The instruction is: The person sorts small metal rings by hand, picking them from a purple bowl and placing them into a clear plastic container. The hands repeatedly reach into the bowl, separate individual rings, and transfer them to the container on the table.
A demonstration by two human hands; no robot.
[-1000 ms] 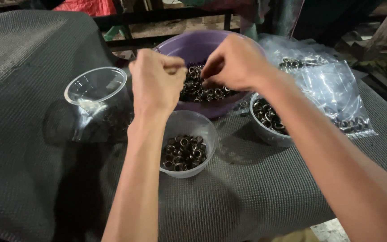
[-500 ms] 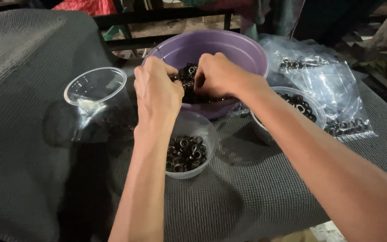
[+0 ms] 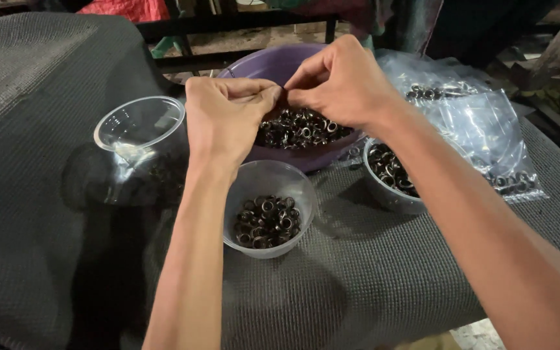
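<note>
— Firstly, packaging: what lies on the bench, and where?

— One clear plastic bag (image 3: pixel 481 123) at far right on the grey mat (image 3: pixel 46 259), flat and crumpled, with small dark rings showing through it along its top and its lower right edge. No label that I can make out.

— Containers?

— A purple bowl (image 3: pixel 260 65) at the back centre, holding a heap of dark metal rings (image 3: pixel 299 126). A small clear cup (image 3: pixel 268 214) of rings just in front of it, below my left wrist. Another cup (image 3: pixel 390 178) of rings to the right, partly under my right forearm. A clear cup (image 3: pixel 139 123) at left, tilted.

— Pose of the hands?

— Both are raised over the purple bowl, fingertips meeting. My left hand (image 3: pixel 225 116) has thumb and fingers pinched together; my right hand (image 3: pixel 345 84) is pinched likewise against it. Whatever sits between the fingertips is hidden; I cannot tell what is gripped. Both forearms run back toward me across the mat.
</note>
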